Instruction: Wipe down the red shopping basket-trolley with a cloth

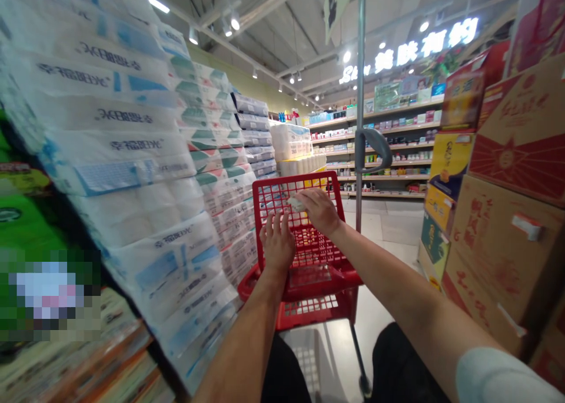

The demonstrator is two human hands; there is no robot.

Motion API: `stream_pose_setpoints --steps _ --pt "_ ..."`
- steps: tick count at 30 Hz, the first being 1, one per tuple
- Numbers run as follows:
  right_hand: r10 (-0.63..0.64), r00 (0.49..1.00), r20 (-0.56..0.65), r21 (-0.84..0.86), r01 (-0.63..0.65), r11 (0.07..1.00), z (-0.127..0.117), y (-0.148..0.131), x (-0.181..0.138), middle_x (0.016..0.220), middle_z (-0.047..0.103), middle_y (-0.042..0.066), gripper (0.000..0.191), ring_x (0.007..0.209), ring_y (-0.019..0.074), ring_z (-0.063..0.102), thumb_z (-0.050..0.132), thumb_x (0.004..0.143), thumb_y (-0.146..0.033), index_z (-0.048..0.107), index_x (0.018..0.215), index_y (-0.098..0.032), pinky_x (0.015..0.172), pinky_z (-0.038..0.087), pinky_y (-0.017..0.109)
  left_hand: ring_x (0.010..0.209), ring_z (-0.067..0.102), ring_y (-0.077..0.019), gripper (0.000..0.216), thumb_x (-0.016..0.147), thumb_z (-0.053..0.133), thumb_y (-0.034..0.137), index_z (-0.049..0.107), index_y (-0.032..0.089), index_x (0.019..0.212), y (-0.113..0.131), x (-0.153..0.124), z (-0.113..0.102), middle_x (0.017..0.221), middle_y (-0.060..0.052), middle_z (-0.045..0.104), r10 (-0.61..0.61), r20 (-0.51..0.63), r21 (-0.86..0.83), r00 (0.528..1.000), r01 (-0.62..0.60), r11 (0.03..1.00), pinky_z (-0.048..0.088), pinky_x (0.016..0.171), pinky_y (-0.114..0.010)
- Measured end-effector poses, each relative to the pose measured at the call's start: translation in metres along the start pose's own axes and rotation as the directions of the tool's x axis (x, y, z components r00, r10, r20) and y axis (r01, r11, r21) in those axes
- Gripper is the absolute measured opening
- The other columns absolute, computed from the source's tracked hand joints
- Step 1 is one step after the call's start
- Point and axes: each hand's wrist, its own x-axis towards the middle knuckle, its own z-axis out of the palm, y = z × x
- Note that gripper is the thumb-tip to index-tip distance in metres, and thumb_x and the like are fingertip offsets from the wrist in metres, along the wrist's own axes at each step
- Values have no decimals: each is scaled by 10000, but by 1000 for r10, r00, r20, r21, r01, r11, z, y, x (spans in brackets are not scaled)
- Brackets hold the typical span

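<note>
A red shopping cart (pixel 302 319) stands right in front of me, its grid back panel raised. My right hand (pixel 321 210) is over the panel, fingers curled round a small whitish thing (pixel 296 203) whose kind I cannot make out. Just left of it and lower, my left hand (pixel 279 241) hovers at the cart with its fingers apart and slightly bent, holding nothing. Whether its fingertips touch the grid is unclear. A clear plate (pixel 310 275) lies on the cart's near part, below both hands.
Tall stacks of wrapped tissue packs (pixel 132 150) line the left side. Printed cartons (pixel 507 226) are piled on the right. A metal pole (pixel 359 97) with a grey hook-like handle (pixel 377 150) rises beyond the cart. Stocked shelves (pixel 397 138) stand at the back.
</note>
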Motion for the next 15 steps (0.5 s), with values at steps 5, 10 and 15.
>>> stream_pose_setpoints --steps 5,10,15 --pt "87 994 -73 -98 -94 991 2 3 10 1269 563 86 372 1228 247 443 451 966 -249 524 1331 -231 1078 342 432 1393 308 -263 499 885 405 187 436 156 1382 -2 1 3 1426 -124 468 3 -10 -22 1000 -3 1000 280 1100 -449" --pt "27 1000 14 -104 -25 994 18 -10 -30 1356 512 59 482 1322 235 363 489 932 -196 430 1406 -262 1160 230 461 1411 275 -263 497 889 399 179 427 145 1385 -6 3 6 1437 -133 450 38 -4 -33 999 -38 999 250 1132 -462" --pt "75 997 -2 -136 -74 988 23 -9 -51 1386 493 52 521 1335 222 359 459 916 -111 428 1404 -292 1143 248 463 1419 248 -288 524 886 398 169 392 99 1405 -7 7 11 1448 -168 420 59 30 -36 998 -58 998 254 1140 -495"
